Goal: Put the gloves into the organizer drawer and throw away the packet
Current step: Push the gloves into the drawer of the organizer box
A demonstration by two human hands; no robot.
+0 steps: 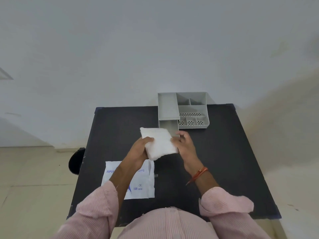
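Glove stack (159, 145) held above tabletop (224, 152), just short of open organizer drawer (168, 129); left hand (140, 149) and right hand (185, 145) gripping opposite edges; likely light, soft, slippery; best supported underneath; packet (143, 183) flat on tabletop.

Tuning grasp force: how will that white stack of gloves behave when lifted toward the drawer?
The white folded stack of thin gloves probably feels light and floppy: it takes the left hand and right hand at opposite edges. Its corners look soft, so layers may slide or sag if pinched at one edge.

open drawer (168, 126) just beyond gloves (159, 144)
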